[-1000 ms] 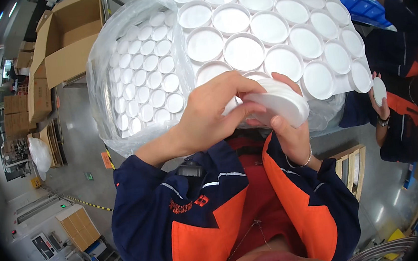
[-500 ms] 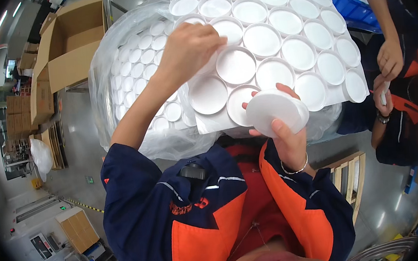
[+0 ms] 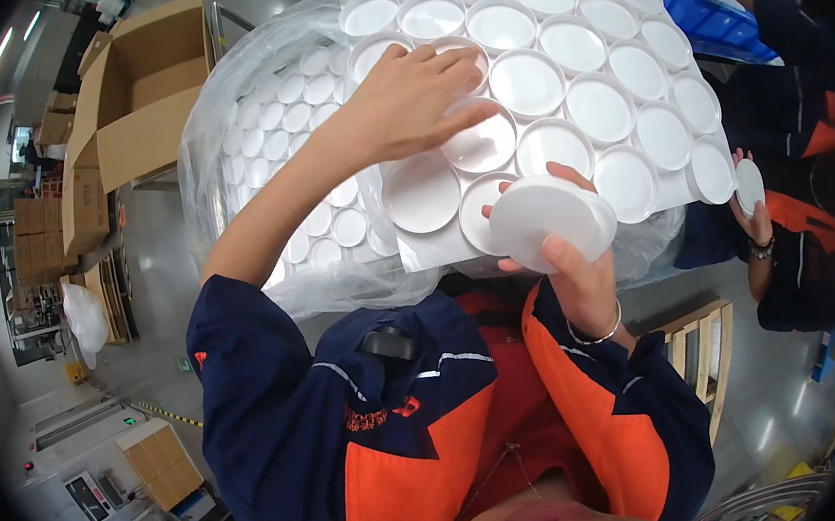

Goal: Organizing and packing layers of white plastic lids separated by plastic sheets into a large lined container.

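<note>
Shallow round white lids (image 3: 525, 82) with raised rims lie in rows on a white sheet in front of me. Over them my left hand (image 3: 412, 100) reaches out with its fingers spread, palm down, its fingertips at two of the lids; nothing shows in its grip. Close to my chest, my right hand (image 3: 579, 270) pinches a thin stack of round white discs (image 3: 550, 223), thumb on top and fingers underneath. The stack hangs just off the near edge of the sheet, covering part of a lid behind it.
Left of the sheet, a clear plastic bag (image 3: 213, 170) holds many smaller-looking white round pieces. An open cardboard box (image 3: 153, 75) stands further left. At the right, a co-worker's hand (image 3: 757, 218) holds a white disc, near blue bins (image 3: 700, 12). A wooden pallet (image 3: 697, 349) lies at lower right.
My left hand has opened from a closed pinch and moved slightly right and down over the lids. My right hand stays put with the discs. The co-worker's hands have moved apart.
</note>
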Motion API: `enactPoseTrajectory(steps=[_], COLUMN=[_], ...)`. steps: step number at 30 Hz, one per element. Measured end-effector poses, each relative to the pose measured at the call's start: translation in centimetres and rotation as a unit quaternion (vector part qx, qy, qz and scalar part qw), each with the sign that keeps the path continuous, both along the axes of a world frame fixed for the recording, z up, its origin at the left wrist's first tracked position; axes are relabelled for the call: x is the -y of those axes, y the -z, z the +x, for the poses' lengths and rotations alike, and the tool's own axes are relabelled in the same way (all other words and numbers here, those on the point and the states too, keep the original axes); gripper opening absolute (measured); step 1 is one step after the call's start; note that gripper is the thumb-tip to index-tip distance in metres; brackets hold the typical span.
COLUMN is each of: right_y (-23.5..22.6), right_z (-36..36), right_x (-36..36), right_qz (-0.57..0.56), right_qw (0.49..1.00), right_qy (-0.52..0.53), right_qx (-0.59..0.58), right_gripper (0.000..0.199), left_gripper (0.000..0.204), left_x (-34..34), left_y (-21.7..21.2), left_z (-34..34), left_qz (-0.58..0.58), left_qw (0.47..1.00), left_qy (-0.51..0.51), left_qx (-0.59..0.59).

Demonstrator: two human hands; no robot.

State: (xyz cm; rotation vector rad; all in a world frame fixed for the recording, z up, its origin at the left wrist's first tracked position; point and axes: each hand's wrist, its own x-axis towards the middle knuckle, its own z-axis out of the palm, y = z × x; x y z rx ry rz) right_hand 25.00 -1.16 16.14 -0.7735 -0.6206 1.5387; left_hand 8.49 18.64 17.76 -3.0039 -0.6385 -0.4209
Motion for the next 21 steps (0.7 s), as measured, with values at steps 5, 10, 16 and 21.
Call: enactPoseTrajectory(steps=[5,10,16,21], right_y=[-0.2,-0.6,-0.6,-0.5], right_z=[-0.4,-1.4,-1.8,-1.8], right_x=[-0.1,-0.9,-1.3,-0.4], right_qz=[-0.007,0.071,0.038,0.059], right_qw=[0.999,0.997,0.999,0.998], right_qy=[0.037,0.009,0.01,-0.023], right_qx=[0.026,0.028,-0.021,-0.016], right_gripper=[0.075,0.061,0.063,0.061], left_gripper=[0.037,0.024,0.018,0.021], left_x=[6.3,10.8,2.4,-1.7], left_y=[-4.3,-3.4,-2.7,0.7], left_z=[-0.6,-2.0,-5.6,-7.7], left_qz=[-0.349,-0.312,-0.072,0.02], left_qw=[0.92,0.914,0.896,0.987], left_qy=[0.009,-0.044,-0.205,-0.131], left_qx=[0.181,0.256,0.386,0.091])
